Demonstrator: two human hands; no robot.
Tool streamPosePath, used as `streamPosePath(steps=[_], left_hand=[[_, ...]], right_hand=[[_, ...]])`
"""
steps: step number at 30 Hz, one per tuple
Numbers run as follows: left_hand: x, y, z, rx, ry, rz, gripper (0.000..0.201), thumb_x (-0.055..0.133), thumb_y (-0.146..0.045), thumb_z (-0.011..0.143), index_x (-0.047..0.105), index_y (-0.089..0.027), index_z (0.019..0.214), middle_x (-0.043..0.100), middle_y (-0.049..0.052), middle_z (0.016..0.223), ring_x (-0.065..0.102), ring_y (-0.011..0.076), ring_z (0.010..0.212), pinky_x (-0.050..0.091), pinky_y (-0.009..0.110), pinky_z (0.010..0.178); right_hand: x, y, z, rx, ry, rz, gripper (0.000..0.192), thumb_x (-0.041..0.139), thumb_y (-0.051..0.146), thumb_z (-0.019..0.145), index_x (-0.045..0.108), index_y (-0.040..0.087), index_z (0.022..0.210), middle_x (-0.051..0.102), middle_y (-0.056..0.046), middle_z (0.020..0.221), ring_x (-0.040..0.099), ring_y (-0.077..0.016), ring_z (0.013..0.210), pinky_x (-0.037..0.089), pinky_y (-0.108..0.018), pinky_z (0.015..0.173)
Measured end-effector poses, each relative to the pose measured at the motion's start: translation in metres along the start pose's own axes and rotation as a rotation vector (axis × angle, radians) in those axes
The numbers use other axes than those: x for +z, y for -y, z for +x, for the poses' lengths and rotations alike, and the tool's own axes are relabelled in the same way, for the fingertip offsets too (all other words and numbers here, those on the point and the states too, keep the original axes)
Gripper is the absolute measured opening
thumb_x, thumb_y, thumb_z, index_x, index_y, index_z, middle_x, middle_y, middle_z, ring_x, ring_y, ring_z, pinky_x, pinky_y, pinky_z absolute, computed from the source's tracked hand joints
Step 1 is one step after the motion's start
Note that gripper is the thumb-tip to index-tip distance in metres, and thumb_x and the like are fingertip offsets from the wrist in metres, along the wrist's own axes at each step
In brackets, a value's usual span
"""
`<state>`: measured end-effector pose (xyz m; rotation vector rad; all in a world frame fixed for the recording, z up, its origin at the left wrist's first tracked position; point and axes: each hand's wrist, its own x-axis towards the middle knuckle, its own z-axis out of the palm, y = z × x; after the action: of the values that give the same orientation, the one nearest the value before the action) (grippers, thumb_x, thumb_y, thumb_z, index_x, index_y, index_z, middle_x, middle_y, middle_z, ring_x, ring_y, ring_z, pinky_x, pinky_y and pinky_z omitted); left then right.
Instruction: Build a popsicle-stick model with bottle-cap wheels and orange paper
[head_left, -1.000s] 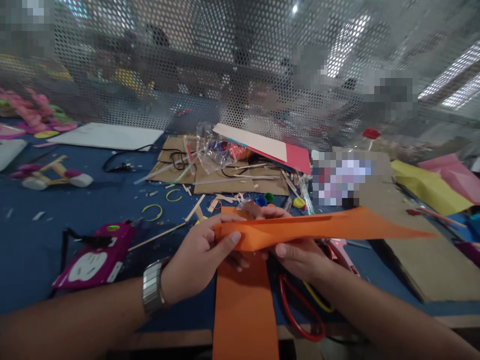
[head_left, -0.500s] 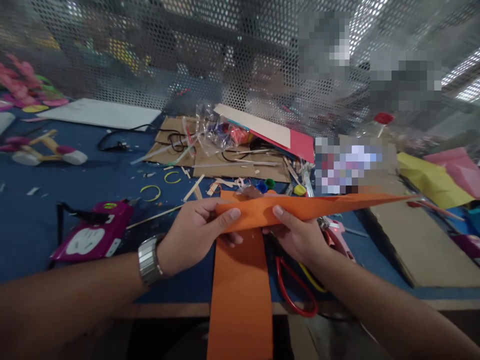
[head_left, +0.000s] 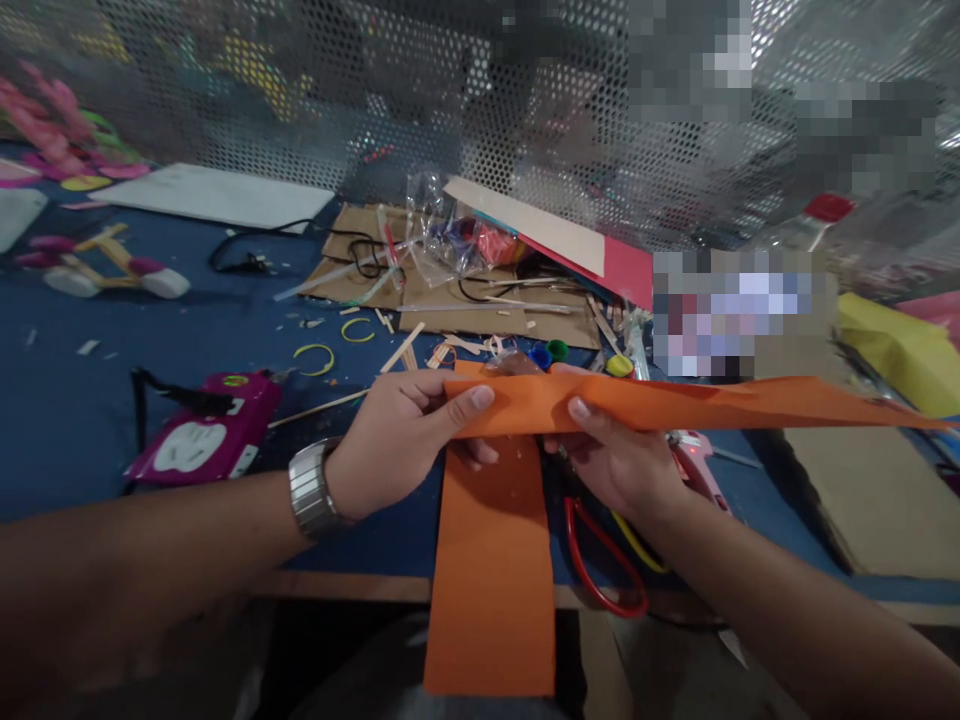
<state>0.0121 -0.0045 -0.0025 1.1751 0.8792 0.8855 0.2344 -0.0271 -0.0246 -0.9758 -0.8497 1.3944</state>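
Note:
Between my hands stretches a strip of orange paper [head_left: 525, 402], its long free end reaching out to the right. My left hand [head_left: 405, 435], with a metal watch [head_left: 311, 490] on the wrist, pinches the strip's left end, thumb on the near face. My right hand [head_left: 619, 450] grips it further along, also with the thumb in front. Beneath them a second orange paper strip [head_left: 495, 570] lies over the table's front edge and hangs down. Whether the two strips are joined is hidden. Red-handled scissors [head_left: 604, 560] lie below my right hand.
A pink glue gun [head_left: 701, 465] lies beyond my right wrist. At left sit a purple device [head_left: 206, 430] with a black cable and a small wooden-stick model [head_left: 112, 265]. Cardboard pieces [head_left: 510, 318], sticks and bottle caps [head_left: 555, 350] lie behind. A perforated metal screen [head_left: 337, 90] borders the back.
The view has shifted, so most things appear slightly further right and higher. The strip's free end now extends further right and shows more of its face. Both hands keep their hold.

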Motion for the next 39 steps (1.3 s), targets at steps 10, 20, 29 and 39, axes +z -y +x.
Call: streamPosePath(steps=[10,20,29,39], left_hand=[[0.000,0.003,0.000,0.108,0.043,0.032,0.032,0.087,-0.036,0.090,0.074,-0.013,0.110,0.084,0.006,0.094,0.081,0.0168,0.071,0.068,0.024,0.064],[-0.001,0.007,0.001,0.157,0.082,0.118,0.041,0.087,-0.025,0.087,0.066,-0.016,0.121,0.080,0.011,0.127,0.081,0.0239,0.107,0.067,0.029,0.088],[-0.001,0.020,0.000,0.323,0.195,0.066,0.044,0.087,-0.015,0.089,0.069,-0.025,0.128,0.071,0.009,0.146,0.073,0.0245,0.130,0.064,0.031,0.103],[-0.011,0.015,-0.005,0.415,0.201,0.274,0.046,0.081,-0.050,0.095,0.077,-0.022,0.132,0.075,0.014,0.135,0.075,0.0307,0.122,0.065,0.040,0.099]], right_hand=[[0.001,0.009,-0.003,0.024,0.054,0.022,0.059,0.105,0.038,0.063,0.080,0.032,0.115,0.079,0.001,0.087,0.069,-0.0184,0.066,0.059,-0.032,0.056],[-0.008,0.009,-0.004,-0.011,0.341,0.018,0.077,0.101,0.047,0.073,0.068,0.038,0.142,0.071,-0.003,0.142,0.060,-0.0315,0.146,0.047,-0.050,0.126],[-0.009,0.001,0.002,-0.074,0.431,0.189,0.079,0.097,0.048,0.075,0.062,0.035,0.145,0.071,-0.005,0.135,0.069,-0.0287,0.126,0.055,-0.047,0.116],[-0.003,0.005,0.003,-0.056,0.444,0.309,0.079,0.097,0.051,0.073,0.064,0.039,0.143,0.071,-0.002,0.128,0.066,-0.0235,0.125,0.057,-0.038,0.109]])
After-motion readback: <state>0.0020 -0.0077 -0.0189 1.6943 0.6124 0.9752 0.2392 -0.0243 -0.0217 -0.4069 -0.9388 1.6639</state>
